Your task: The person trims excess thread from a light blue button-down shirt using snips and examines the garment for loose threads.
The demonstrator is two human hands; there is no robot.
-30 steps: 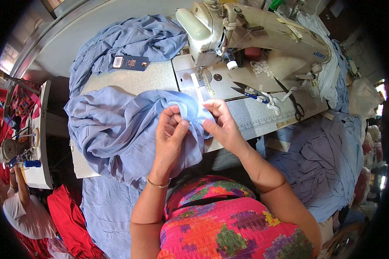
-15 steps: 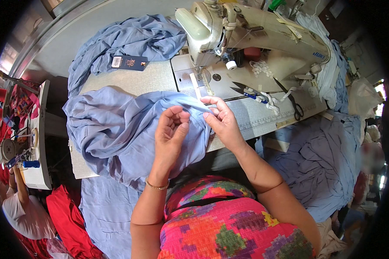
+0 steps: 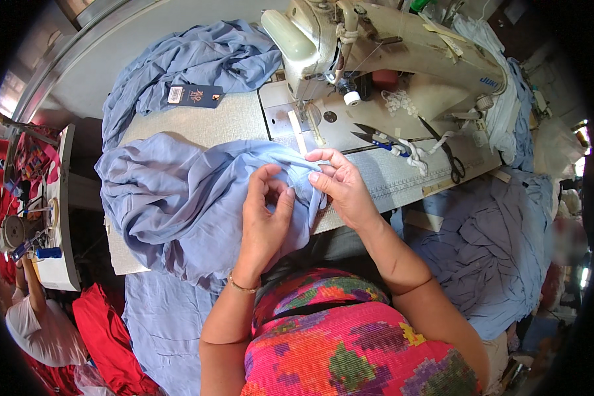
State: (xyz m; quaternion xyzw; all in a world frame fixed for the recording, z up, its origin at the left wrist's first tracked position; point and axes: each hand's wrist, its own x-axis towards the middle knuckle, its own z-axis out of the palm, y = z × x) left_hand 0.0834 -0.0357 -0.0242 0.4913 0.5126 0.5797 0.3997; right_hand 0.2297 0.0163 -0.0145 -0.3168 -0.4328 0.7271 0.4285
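Observation:
A light blue garment point(image 3: 178, 204) lies bunched on the sewing table point(image 3: 224, 122) in front of a cream sewing machine point(image 3: 389, 46). My left hand point(image 3: 265, 221) rests on the cloth with thumb and fingers pinching near a fold. My right hand point(image 3: 340, 185) grips the garment's narrow folded edge, which runs up toward the machine's needle plate point(image 3: 310, 125). Both hands sit close together, just below the presser foot.
A second blue garment point(image 3: 198, 59) with a dark tag point(image 3: 195, 96) lies at the table's back left. Scissors point(image 3: 445, 148) and snips point(image 3: 373, 135) rest right of the machine. More blue cloth point(image 3: 488, 244) hangs at right. Another person point(image 3: 43, 330) sits at lower left beside red fabric point(image 3: 109, 336).
My hands have drawn slightly apart and shifted the folded edge toward the needle plate; my left fingers went from flat on the cloth to a pinch.

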